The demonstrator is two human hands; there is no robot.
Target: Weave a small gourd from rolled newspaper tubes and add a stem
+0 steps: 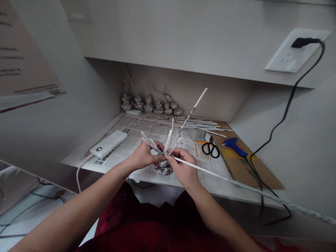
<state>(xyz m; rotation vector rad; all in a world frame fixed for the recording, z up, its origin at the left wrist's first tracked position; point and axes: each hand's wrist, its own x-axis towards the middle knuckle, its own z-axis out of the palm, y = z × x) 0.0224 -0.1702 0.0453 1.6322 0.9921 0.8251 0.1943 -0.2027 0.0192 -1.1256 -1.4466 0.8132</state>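
Note:
A small round weaving of rolled newspaper (165,168) stands near the front edge of the desk, with several paper sticks rising from its top. My left hand (145,154) is closed around its left side, fingers behind the upright sticks. Pinched between the thumb and fingers of my right hand (185,168) is a long paper tube (220,176), which runs from the weaving out to the lower right. One longer upright stick (193,110) leans to the right above both hands. The fingertips partly hide the top of the weaving.
Newspaper (136,140) covers the desk. Gourd-shaped weavings (148,104) line the back. Loose paper sticks (181,123) lie before them. Black-handled scissors (210,149) and a blue glue gun (235,146) on cardboard (249,171) sit right, a white power bank (109,143) left. A black cord (285,115) hangs right.

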